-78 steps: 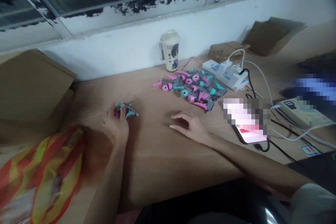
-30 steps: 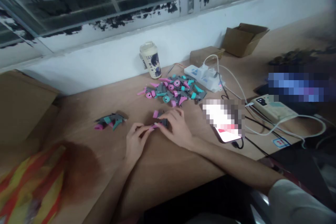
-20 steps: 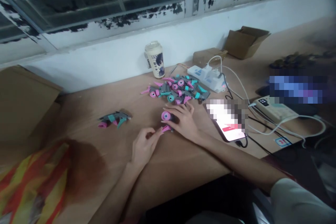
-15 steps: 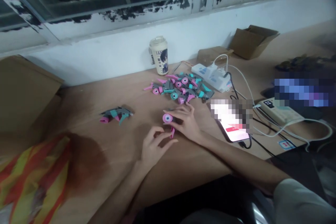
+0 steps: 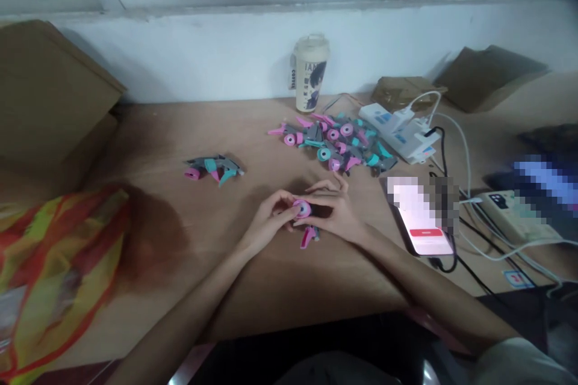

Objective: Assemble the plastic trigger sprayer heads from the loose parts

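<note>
Both hands are together over the table on one trigger spray head, grey with a pink round collar (image 5: 302, 209) and a pink trigger (image 5: 307, 237) pointing down towards me. My left hand (image 5: 273, 216) grips the collar from the left, its thumb laid over the collar's face. From the right, my right hand (image 5: 339, 212) pinches the same spray head between thumb and fingers; part of the grey body is hidden behind them. Beyond my hands lies a pile of pink, teal and grey spray heads (image 5: 334, 143). A smaller group of spray heads (image 5: 214, 168) rests to the left.
A printed cup (image 5: 311, 75) stands by the wall. Right of the pile are a power strip (image 5: 397, 132), a lit phone (image 5: 419, 216) and trailing cables. Cardboard boxes (image 5: 54, 96) (image 5: 490, 78) stand on both sides. A red and yellow bag (image 5: 67, 277) lies front left.
My left hand has moved from near the trigger up onto the pink collar, closing on it. The trigger now shows lower right of the collar. The camera view has shifted and levelled.
</note>
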The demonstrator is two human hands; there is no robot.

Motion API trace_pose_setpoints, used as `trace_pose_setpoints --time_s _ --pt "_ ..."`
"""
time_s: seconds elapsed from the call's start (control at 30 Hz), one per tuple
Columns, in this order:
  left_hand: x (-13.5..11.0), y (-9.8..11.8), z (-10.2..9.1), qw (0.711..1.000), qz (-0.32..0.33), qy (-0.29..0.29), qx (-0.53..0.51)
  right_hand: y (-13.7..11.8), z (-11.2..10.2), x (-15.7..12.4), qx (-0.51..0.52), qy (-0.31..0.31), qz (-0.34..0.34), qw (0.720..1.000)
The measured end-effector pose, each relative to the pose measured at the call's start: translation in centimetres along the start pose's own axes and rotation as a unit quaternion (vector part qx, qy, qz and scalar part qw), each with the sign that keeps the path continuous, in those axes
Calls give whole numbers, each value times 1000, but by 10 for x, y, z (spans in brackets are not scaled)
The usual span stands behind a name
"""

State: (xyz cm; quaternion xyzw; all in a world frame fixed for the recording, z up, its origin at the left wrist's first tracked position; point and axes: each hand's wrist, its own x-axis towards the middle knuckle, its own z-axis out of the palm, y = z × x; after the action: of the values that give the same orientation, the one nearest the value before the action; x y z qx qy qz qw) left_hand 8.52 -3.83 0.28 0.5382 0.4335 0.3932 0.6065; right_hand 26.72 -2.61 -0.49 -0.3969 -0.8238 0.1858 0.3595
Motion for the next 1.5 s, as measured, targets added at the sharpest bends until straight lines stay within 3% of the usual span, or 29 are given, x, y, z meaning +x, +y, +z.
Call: trace_pose_setpoints --time_s 0.27,0.4,0.6,1.0,1.27,1.37,1.5 --pt "3 3 -19 991 -63 -109 45 -1 0 -2 10 -17 -7 1000" --pt "2 6 -25 983 -32 -122 136 -1 2 -3 12 -59 -30 998" --pt "1 3 -22 976 -10 -113 184 0 3 -3 21 -87 -27 996" --pt "0 5 -15 971 -9 -63 230 8 5 0 -1 -39 -38 998" --pt "-2 -4 -11 953 43 24 299 5 10 0 -48 -4 -6 999" --pt "-3 -4 -8 931 84 54 352 4 10 0 -57 1 15 998" --pt "-4 -5 -4 868 146 86 467 3 12 0 -57 11 36 998"
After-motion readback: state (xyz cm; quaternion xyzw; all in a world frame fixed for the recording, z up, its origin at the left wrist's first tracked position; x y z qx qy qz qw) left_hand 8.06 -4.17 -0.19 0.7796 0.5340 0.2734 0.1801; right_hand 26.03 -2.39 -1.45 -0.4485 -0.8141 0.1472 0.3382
